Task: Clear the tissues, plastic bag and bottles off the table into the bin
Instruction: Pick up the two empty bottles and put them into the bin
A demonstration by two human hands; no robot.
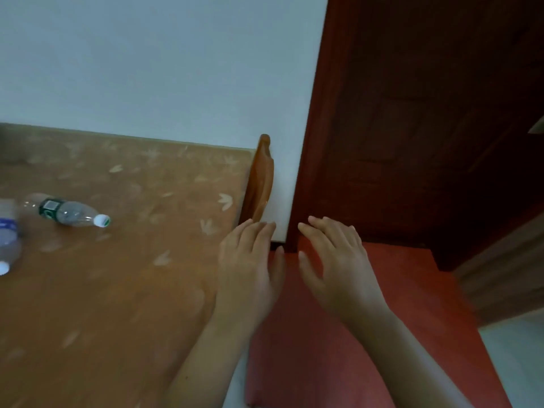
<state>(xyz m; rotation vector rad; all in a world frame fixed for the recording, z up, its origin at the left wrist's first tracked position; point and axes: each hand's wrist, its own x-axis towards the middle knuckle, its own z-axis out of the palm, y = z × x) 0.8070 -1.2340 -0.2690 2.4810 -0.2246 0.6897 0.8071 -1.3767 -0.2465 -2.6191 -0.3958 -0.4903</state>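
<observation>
A clear plastic bottle with a green label and white cap (pixel 66 212) lies on its side at the left of the brown patterned table (pixel 123 290). A second clear bottle with a blue label (pixel 7 240) lies at the far left edge, partly cut off. My left hand (pixel 250 266) hovers over the table's right edge, fingers spread and empty. My right hand (pixel 338 266) is held beside it above a red surface, also spread and empty. No bin, tissue or plastic bag is in view.
A white wall (pixel 162 69) backs the table. A dark red wooden door (pixel 412 128) stands at the right. A red mat or cushion (pixel 368 334) lies below my hands. An orange-brown object (pixel 262 175) leans between table end and wall. Pale floor (pixel 518 354) shows at bottom right.
</observation>
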